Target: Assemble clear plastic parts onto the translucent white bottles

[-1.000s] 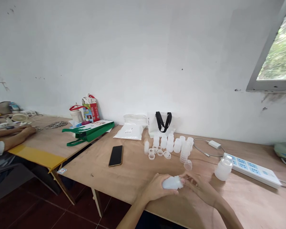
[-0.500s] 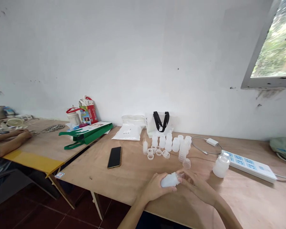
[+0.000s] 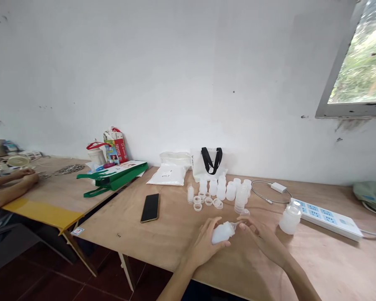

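My left hand (image 3: 203,244) is wrapped around a small milky-white bottle (image 3: 222,234), tilted with its mouth to the right. At that mouth sits a clear soft nipple (image 3: 234,225). The fingertips of my right hand (image 3: 263,239) pinch the nipple's outer end. Just beyond them lies a clear cup-shaped cap (image 3: 245,212), partly hidden by the fingers. Several white bottles (image 3: 221,191) stand behind, with loose collar rings (image 3: 208,201) before them. A stack of clear caps (image 3: 240,200) and a stack of nipples (image 3: 190,195) flank the rings.
To the right, a capped bottle (image 3: 290,220) stands beside a power strip (image 3: 327,218). A cable with a white adapter (image 3: 278,187) lies behind. On the left are a phone (image 3: 150,207), a plastic packet (image 3: 168,174) and a green bag (image 3: 114,179). Another person's hands (image 3: 28,177) rest at the neighbouring table.
My right fingers have shifted slightly away from the bottle's mouth, so more of the nipple shows, looking stretched between them. My left hand still grips the bottle.
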Demonstrator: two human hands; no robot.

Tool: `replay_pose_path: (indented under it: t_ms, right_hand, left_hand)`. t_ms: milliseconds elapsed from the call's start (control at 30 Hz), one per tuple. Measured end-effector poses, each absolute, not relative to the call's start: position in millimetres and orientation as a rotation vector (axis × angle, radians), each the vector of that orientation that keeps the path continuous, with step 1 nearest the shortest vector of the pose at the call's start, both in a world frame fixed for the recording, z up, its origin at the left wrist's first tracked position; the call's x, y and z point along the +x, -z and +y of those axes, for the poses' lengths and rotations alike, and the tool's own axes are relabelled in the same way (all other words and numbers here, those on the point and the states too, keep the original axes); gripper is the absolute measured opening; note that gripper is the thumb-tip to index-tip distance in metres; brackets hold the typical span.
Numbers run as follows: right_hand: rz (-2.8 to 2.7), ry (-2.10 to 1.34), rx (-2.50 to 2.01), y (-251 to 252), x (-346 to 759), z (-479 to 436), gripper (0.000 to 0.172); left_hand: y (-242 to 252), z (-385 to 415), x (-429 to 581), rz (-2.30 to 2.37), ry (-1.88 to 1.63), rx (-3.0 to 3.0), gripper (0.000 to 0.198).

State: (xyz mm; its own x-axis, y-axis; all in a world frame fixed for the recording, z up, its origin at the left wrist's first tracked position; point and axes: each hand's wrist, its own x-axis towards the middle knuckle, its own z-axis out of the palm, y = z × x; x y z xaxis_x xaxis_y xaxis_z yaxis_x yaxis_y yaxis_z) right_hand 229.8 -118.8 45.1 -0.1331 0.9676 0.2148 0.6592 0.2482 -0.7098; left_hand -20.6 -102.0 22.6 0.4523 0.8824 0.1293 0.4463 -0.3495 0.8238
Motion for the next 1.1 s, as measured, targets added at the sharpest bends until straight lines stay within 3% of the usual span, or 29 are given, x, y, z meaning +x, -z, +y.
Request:
replay_pose_path:
  t_ms: [133, 267, 367, 500, 633, 867, 1100]
  right_hand:
    - [-1.753, -0.397, -1.552, -32, 241, -111, 0.047]
    - [-1.848, -0.265, -1.569, -6, 246, -101, 0.056]
    - [-1.990, -0.278, -1.591, 5, 249, -98, 0.064]
    - [-2.023, -0.282, -1.587, -7, 247, -102, 0.033]
    - [-1.914, -0.285, -1.621, -24, 241, -109, 0.030]
    - [-1.890, -0.450, -1.539, -28, 241, -110, 0.030]
    - [-1.377, -0.637, -1.232, -46, 250, -112, 0.051]
  left_hand:
    - [-24, -102, -20, 1.170, -0.762, 2.018, 0.050]
    - [-29, -104, -21, 1.236, -0.705, 1.991, 0.045]
    - [-30, -105, -21, 1.290, -0.657, 1.980, 0.044]
    - [-29, -104, -20, 1.305, -0.652, 1.985, 0.043]
    - [-26, -104, -20, 1.298, -0.667, 1.968, 0.045]
    - [-30, -104, -20, 1.305, -0.643, 1.963, 0.048]
    - [-33, -104, -20, 1.257, -0.648, 1.985, 0.052]
